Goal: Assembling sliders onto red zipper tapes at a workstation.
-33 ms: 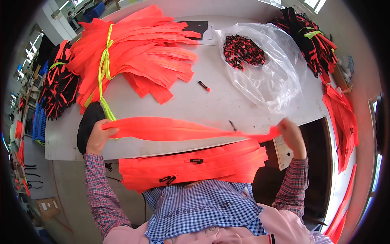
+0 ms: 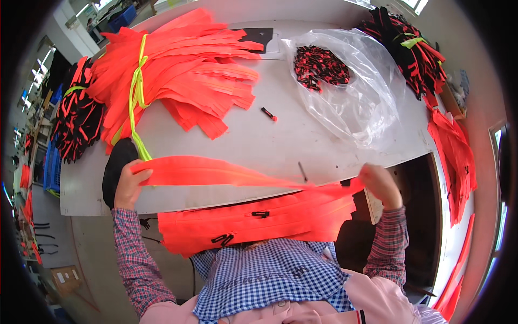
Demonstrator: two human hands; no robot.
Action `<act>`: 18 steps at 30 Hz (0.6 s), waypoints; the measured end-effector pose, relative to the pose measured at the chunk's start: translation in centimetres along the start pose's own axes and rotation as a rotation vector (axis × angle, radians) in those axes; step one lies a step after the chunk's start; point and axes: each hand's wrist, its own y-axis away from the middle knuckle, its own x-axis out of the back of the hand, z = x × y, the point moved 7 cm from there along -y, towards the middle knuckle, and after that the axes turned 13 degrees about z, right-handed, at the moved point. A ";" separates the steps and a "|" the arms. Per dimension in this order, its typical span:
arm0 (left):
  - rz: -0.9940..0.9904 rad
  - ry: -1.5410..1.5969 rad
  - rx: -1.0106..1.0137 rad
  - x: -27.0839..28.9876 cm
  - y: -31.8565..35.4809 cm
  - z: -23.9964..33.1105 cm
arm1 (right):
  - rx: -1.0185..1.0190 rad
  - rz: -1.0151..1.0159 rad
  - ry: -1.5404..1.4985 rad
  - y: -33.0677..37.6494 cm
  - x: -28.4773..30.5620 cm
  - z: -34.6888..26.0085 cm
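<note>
A bright orange zipper strip (image 2: 216, 171) is stretched across the front of the table between my two hands, broad at the left and twisted narrow toward the right. My left hand (image 2: 131, 182) pinches its left end, next to a black rounded pad (image 2: 118, 162). My right hand (image 2: 381, 183) is closed on the right end, slightly blurred. Just behind the strip, a thin dark pin-like piece (image 2: 302, 171) stands out near the table edge. Across my lap lies a stack of orange zipper strips (image 2: 302, 216), with several black pulls (image 2: 260, 214) on them.
A large orange strip bundle (image 2: 178, 70), tied with yellow cord (image 2: 138, 89), lies at back left. Black-and-red bundles (image 2: 78, 116) flank the table. A clear plastic bag (image 2: 367, 102) holds many small black-and-red pulls (image 2: 321, 67). One loose pull (image 2: 268, 114) lies mid-table (image 2: 226, 146).
My right hand has moved a little left and down with its end of the strip. My left hand has shifted slightly left and down, still pinching the other end.
</note>
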 end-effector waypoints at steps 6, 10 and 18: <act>-0.065 -0.307 -0.322 -8.4 5.3 7.3 | 0.210 -0.088 -0.430 -3.3 -3.3 -16.5; -0.315 -0.728 -0.456 -18.5 10.5 11.2 | 0.449 -0.147 -0.970 -3.1 -4.3 -27.0; 0.120 -0.058 -0.492 -17.1 10.9 8.3 | 0.136 -0.226 -1.326 -2.3 -9.6 -31.5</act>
